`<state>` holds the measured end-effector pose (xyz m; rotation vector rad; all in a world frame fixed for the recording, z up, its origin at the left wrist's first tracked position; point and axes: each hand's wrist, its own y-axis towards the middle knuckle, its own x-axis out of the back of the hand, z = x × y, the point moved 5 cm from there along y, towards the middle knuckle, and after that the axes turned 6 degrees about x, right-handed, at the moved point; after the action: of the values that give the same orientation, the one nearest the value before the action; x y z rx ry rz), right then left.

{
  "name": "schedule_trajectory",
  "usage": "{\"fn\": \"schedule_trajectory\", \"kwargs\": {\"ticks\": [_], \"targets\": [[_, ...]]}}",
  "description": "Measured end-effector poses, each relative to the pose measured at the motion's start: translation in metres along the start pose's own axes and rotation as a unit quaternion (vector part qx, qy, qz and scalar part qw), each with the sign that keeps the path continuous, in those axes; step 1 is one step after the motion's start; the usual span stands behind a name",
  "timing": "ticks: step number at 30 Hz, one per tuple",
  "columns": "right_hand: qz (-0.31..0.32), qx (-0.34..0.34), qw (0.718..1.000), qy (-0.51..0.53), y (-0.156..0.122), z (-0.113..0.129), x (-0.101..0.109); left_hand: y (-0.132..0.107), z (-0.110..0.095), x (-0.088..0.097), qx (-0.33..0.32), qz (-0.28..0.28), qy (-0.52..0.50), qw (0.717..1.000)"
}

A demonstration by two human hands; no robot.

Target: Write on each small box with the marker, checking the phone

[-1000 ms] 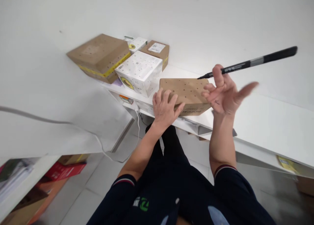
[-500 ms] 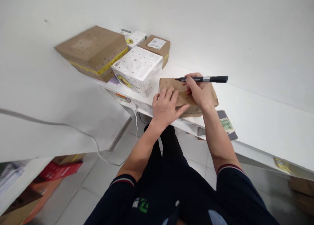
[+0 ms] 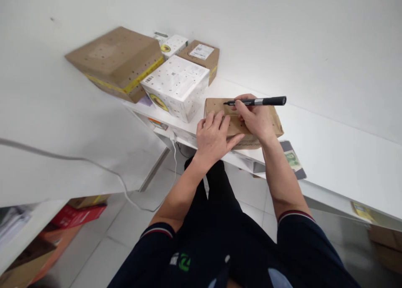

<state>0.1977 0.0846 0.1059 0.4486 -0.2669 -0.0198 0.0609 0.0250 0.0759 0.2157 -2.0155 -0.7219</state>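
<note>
A small brown cardboard box (image 3: 216, 107) with holes in its top lies at the front edge of the white table (image 3: 329, 145). My left hand (image 3: 213, 137) rests flat on the box's near left corner, fingers spread. My right hand (image 3: 256, 118) lies on the box top and pinches a black marker (image 3: 256, 101). The marker lies nearly level, its tip pointing left just over the box top.
A white dotted box (image 3: 176, 86), a large brown box with yellow tape (image 3: 116, 61), a smaller brown box (image 3: 202, 55) and a small white box (image 3: 172, 45) crowd the table's left end. A dark booklet (image 3: 293, 162) lies right of the hands. A white cable (image 3: 78, 160) crosses the lower shelf.
My right hand came down from mid-air, where the marker rested on open fingers, onto the box and closed on the marker. The left hand has stayed on the box.
</note>
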Motion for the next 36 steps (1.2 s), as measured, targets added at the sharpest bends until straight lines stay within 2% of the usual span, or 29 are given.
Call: {"fn": "schedule_trajectory", "kwargs": {"ticks": [14,18,21,25,28,30,31,32,33,34,35,36], "targets": [[-0.009,-0.039,0.999,0.032,0.0,-0.002,0.0,0.0,0.0,-0.001,0.0,0.002,0.0,1.0],[-0.037,-0.044,0.996,0.068,-0.001,-0.006,0.004,0.0,0.0,-0.001,-0.003,-0.001,0.006,1.0],[-0.089,-0.016,0.993,0.071,-0.005,-0.003,0.01,-0.001,0.0,0.0,-0.004,-0.002,0.006,1.0],[-0.196,0.048,0.978,0.058,-0.021,0.007,0.028,-0.001,0.0,0.0,0.005,-0.002,0.014,1.0],[-0.314,0.098,0.944,0.006,-0.045,0.003,0.061,-0.001,0.001,-0.001,0.012,0.007,0.009,1.0],[-0.387,0.095,0.916,-0.042,-0.065,-0.014,0.09,-0.001,0.001,-0.001,0.013,0.011,0.002,1.0],[-0.402,0.076,0.909,-0.077,-0.075,-0.025,0.104,-0.001,0.001,-0.001,0.012,0.01,0.0,1.0],[-0.401,0.052,0.906,-0.126,-0.083,-0.037,0.117,0.0,0.001,-0.001,0.012,0.008,-0.002,1.0],[-0.368,0.024,0.909,-0.197,-0.089,-0.049,0.126,0.0,0.001,-0.001,0.011,0.004,-0.003,1.0],[-0.276,-0.001,0.916,-0.29,-0.09,-0.06,0.129,0.0,0.001,-0.001,0.01,0.0,-0.004,1.0],[-0.165,-0.034,0.913,-0.372,-0.092,-0.074,0.128,0.0,0.002,-0.001,0.009,-0.003,-0.005,1.0],[-0.069,-0.064,0.892,-0.442,-0.095,-0.086,0.127,-0.001,0.002,-0.001,0.008,-0.005,-0.005,1.0]]}}
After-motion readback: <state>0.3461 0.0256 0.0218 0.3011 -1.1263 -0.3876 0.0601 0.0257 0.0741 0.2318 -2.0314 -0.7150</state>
